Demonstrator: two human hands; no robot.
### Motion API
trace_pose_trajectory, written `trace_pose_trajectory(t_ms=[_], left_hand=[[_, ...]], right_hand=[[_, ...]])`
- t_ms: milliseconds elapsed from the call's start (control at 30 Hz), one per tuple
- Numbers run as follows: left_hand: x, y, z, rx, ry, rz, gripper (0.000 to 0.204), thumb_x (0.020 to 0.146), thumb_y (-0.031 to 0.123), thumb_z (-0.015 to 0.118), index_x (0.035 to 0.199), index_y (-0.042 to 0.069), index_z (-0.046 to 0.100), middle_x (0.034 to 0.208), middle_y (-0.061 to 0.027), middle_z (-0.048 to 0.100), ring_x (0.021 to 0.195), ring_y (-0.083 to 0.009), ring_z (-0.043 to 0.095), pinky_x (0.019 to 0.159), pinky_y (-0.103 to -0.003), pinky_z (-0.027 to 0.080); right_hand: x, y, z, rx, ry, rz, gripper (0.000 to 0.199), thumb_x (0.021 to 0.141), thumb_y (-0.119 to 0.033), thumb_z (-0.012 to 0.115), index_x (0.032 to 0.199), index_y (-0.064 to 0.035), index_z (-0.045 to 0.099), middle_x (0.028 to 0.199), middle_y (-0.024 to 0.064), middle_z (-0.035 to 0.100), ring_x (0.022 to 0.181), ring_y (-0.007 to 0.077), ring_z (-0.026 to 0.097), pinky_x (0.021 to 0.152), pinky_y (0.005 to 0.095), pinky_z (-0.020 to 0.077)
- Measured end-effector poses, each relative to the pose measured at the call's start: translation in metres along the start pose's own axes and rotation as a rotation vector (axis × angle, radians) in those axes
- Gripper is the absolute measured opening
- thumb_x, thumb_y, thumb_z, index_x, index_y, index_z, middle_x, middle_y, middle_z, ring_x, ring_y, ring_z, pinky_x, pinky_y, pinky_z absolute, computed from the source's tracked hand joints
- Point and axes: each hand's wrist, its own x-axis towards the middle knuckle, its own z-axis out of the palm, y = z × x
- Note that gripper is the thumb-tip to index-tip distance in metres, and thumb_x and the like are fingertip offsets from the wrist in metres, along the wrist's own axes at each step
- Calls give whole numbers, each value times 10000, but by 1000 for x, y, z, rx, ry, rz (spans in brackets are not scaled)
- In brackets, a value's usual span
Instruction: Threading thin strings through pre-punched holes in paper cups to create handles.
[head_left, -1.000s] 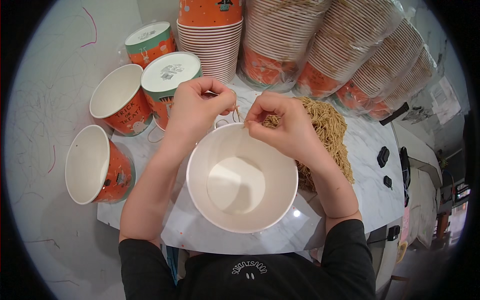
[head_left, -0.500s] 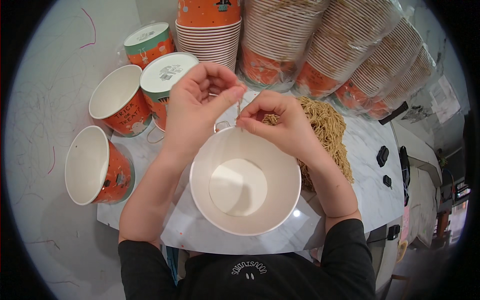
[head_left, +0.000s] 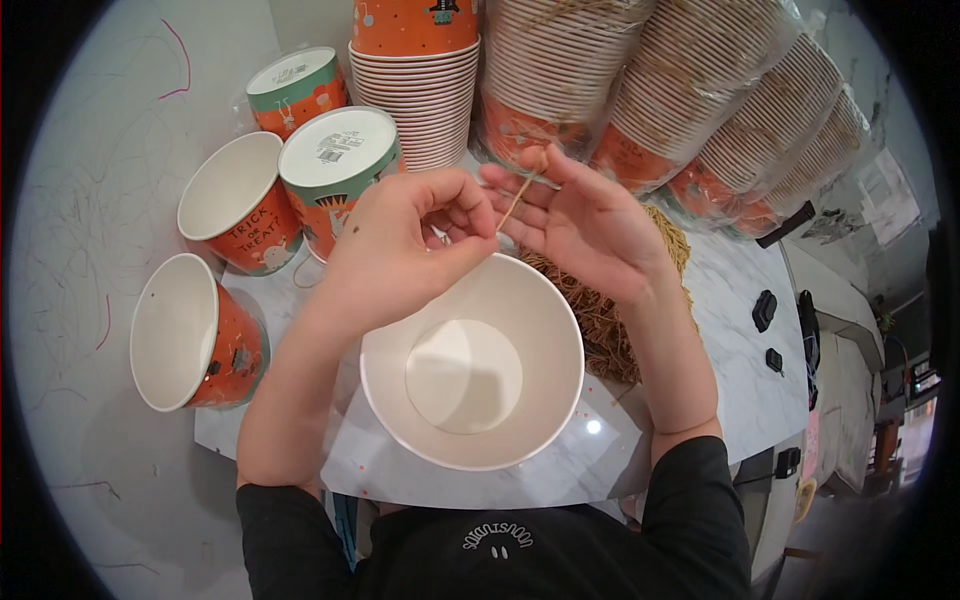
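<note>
My white paper bucket (head_left: 470,375) sits near the counter's (head_left: 700,400) front edge at six o'clock, with only a thin strip of marble between its rim and the drop; open counter lies at three o'clock, toward two small black objects (head_left: 765,310). At nine o'clock two orange buckets (head_left: 190,330) lie tipped on their sides, crowding that flank; at twelve o'clock stands a tall stack of orange buckets (head_left: 425,90), with sleeved stacks (head_left: 700,110) leaning at one and two o'clock. The bucket is round, plain white inside, empty, mouth up. My left hand (head_left: 400,255) is curled shut above its far rim, fingertips pinched; my right hand (head_left: 580,225) holds a thin tan cord (head_left: 515,200) between thumb and fingers, the rest spread loosely. A heap of tan cords (head_left: 610,310) lies under my right wrist; the counter is pale marble; the floor is grey and scuffed.
</note>
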Motion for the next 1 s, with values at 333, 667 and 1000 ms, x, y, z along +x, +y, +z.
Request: trace_pose_trajectory(t_ms=[333,667,1000], left_hand=[[-4,-5,-28,582,269,-97,69,790,54,618,820,21,670,712,-84,685,673,-222,676,638,-353,515],[-6,1,-34,869,446,-105,84,791,80,627,808,26,689,702,-133,689,675,-323,687,628,-426,533],[-6,-3,-37,1010,542,-91,78,796,68,647,814,26,710,715,-177,686,693,-377,683,613,-457,533]], right_hand=[[-14,-38,-19,-77,56,-421,188,1073,-168,497,1077,-27,620,932,60,638,990,225,648,1135,464,476],[-19,-45,-9,-3,287,-648,220,1039,-150,535,1141,41,575,916,83,598,949,256,615,1088,487,513],[-26,-52,-18,-78,151,-679,176,1022,-146,533,1023,16,602,828,37,542,819,182,576,1036,437,529]])
